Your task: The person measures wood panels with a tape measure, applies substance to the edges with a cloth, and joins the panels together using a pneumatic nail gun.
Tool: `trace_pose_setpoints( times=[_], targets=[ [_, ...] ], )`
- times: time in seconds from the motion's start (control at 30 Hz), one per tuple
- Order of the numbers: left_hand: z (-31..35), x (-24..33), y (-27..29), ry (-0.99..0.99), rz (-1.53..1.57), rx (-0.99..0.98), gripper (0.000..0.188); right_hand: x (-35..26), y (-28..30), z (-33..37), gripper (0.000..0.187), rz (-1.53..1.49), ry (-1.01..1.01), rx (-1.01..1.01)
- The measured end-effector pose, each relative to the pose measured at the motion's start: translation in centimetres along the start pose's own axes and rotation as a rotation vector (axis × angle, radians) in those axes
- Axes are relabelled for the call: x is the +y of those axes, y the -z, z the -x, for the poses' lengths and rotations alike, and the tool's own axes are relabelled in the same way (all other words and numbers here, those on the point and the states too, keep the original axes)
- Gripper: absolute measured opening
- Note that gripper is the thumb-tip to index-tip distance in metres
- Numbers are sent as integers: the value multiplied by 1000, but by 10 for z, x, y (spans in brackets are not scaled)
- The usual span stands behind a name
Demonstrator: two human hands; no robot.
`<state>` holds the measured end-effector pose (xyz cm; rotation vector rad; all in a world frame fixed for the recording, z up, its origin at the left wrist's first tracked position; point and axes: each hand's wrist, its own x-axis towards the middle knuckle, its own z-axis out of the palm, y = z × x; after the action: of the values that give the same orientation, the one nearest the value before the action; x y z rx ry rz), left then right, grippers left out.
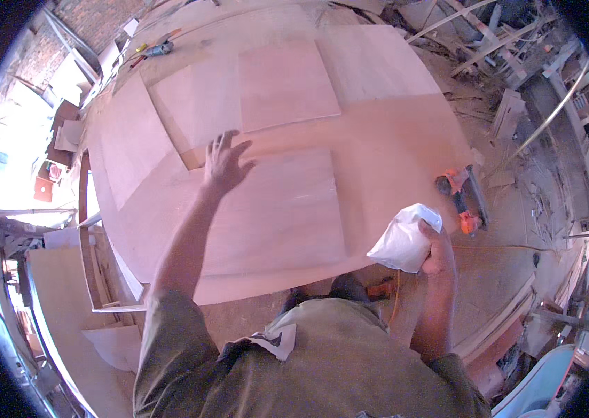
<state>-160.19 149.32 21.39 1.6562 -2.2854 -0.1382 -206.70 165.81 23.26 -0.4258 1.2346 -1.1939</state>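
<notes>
In my right hand [436,252] is a clear plastic bag [406,240] filled with something white, held by its upper right side over the table's near right edge. My left hand [225,161] is raised with fingers spread, holding nothing, above the near edge of the far panels. Beneath it lies a flat wooden panel [273,209], pale with dust. Another rectangular panel [287,83] rests farther back. An orange and black power sander [463,198] lies at the table's right edge, just beyond the bag.
More thin boards [131,139] lie across the left of the large table [406,139]. A grey-blue power tool [160,49] sits at the far left. Wood scraps [510,115] litter the right side. An orange cord [503,247] runs below the sander. A wooden frame [88,244] stands at left.
</notes>
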Motion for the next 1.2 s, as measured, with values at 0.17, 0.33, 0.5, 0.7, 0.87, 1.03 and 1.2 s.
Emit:
trace_pose_setpoints(
  times=[0.17,0.33,0.5,0.7,0.87,1.03,1.2],
  targets=[
    [9,74,-43,148,15,37,55,-13,-18,-50,43,39,-151,-100],
    [-27,98,-59,243,-66,-111,57,-22,-51,-95,40,238,-302,-254],
    [-48,108,-63,309,-165,-230,57,-26,-67,-115,37,154,-292,-315],
    [-46,112,-55,339,-94,-251,56,-30,-67,-129,36,190,-309,-355],
    [-41,117,-29,277,-66,-83,58,-39,-69,-127,36,193,-339,-398],
    [-42,135,7,179,-17,152,63,-63,-78,-124,38,202,-336,-629],
    [-39,145,33,125,-7,214,62,-75,-94,-119,36,240,-313,-670]
  ],
)
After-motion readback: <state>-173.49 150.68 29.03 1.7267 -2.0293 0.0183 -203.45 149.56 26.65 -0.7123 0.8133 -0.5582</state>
